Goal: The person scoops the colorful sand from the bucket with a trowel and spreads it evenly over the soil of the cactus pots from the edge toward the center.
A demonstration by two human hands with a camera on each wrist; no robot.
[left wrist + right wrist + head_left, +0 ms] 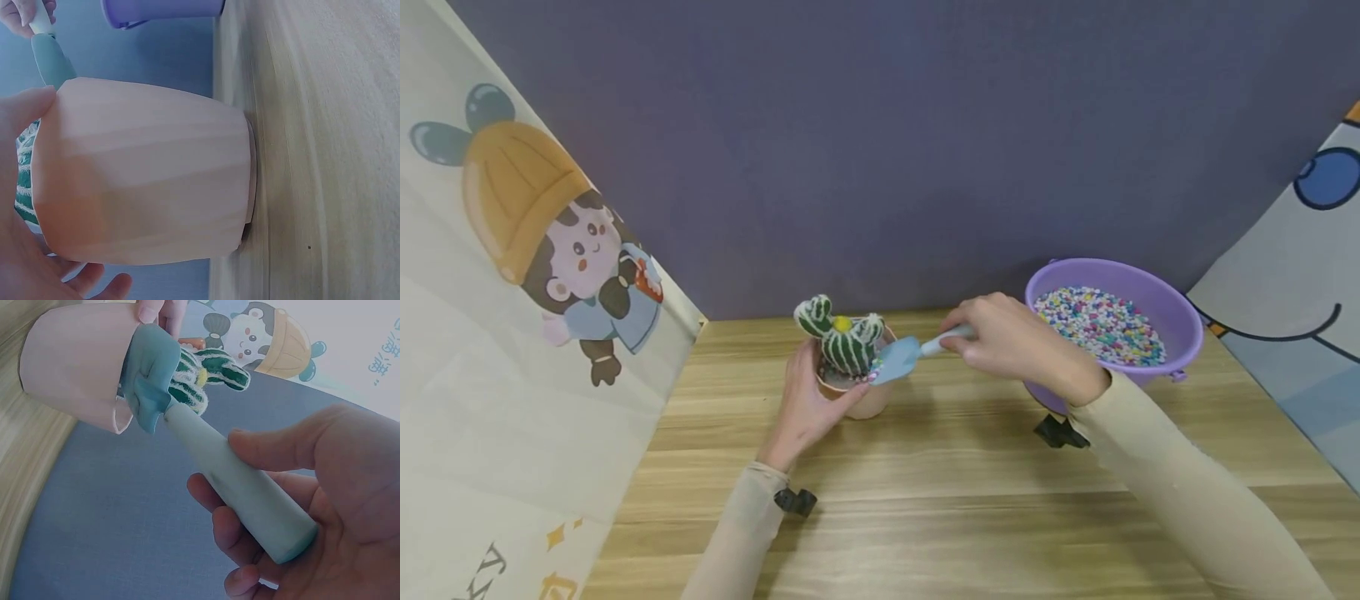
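Observation:
A pale pink flower pot (144,169) stands on the table, with a green-and-white fuzzy cactus (847,350) bearing a yellow top inside it. My left hand (808,400) holds the pot by its rim, thumb on the near side and fingers round the far left. My right hand (1011,342) grips the light handle of a blue toy trowel (219,469). The trowel's blade (897,361) tilts over the pot's right rim, beside the cactus. Some small coloured beads (874,371) show at the blade's tip; the soil surface is partly hidden.
A purple bucket (1183,321) of multicoloured beads (1097,325) stands to the right, partly behind my right forearm. A dark blue-grey panel (880,150) rises behind the wooden table (925,517). Printed cartoon sheets hang at left and right.

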